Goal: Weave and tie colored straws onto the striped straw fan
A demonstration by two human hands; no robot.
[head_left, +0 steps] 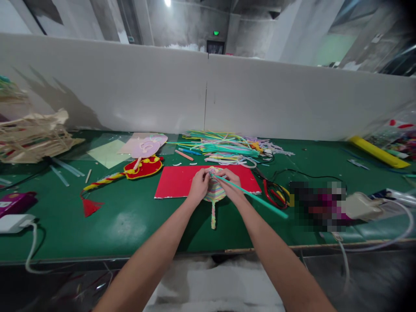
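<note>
A small round fan (216, 194) with pastel stripes lies partly over a red board, its twisted handle (213, 216) pointing toward me. Above its upper part, my left hand (199, 184) is closed in a pinch near the tip of a teal pipe cleaner (260, 200). My right hand (233, 182) is closed on the same pipe cleaner, whose long free end slants down to the right past my wrist. Both hands cover the fan's sides, and the fingertips hide the exact spot where the pipe cleaner meets the fan.
Behind the red board (175, 182) lies a heap of pipe cleaners (227, 147). Left of it are a red-and-yellow fan (143, 168) and a lilac fan (149, 145). Red-handled scissors (273, 195) lie at right with cables. A wooden stick model (35, 134) stands far left.
</note>
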